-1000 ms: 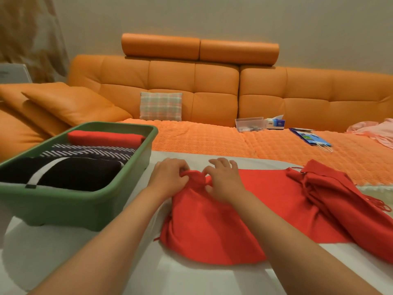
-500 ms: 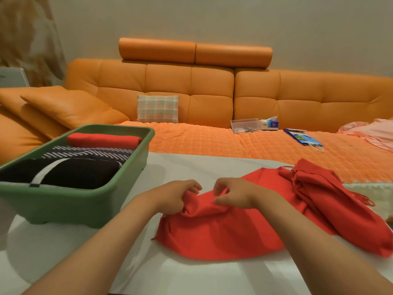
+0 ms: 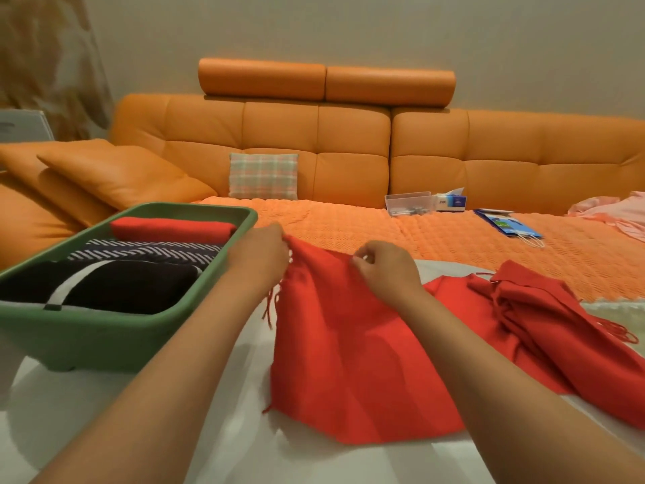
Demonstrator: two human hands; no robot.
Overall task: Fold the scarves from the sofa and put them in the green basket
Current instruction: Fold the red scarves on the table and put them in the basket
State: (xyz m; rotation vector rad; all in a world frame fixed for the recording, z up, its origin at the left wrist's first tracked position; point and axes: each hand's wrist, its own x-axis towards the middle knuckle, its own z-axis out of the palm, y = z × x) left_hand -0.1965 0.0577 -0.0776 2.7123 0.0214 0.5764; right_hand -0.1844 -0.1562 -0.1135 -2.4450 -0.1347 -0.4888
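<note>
A red fringed scarf (image 3: 349,351) lies across the white table (image 3: 174,431), its far end bunched at the right. My left hand (image 3: 260,255) pinches one upper corner of it and my right hand (image 3: 385,265) pinches the upper edge a little to the right, lifting that end off the table. The green basket (image 3: 104,337) stands at the left, right beside my left hand. It holds a folded red scarf (image 3: 171,228), a black-and-white striped scarf (image 3: 146,251) and a black scarf (image 3: 115,288) with a white band.
Behind the table runs an orange sofa (image 3: 349,141) with a plaid cushion (image 3: 263,175), a clear box (image 3: 408,203), a tissue pack (image 3: 452,200), a blue packet (image 3: 506,227) and pink cloth (image 3: 614,213) at the far right. Orange pillows (image 3: 104,176) lie at the left.
Both hands have risen and moved apart, lifting the scarf's near end upward and spreading it. The scarf's front edge now hangs down from my hands instead of lying crumpled.
</note>
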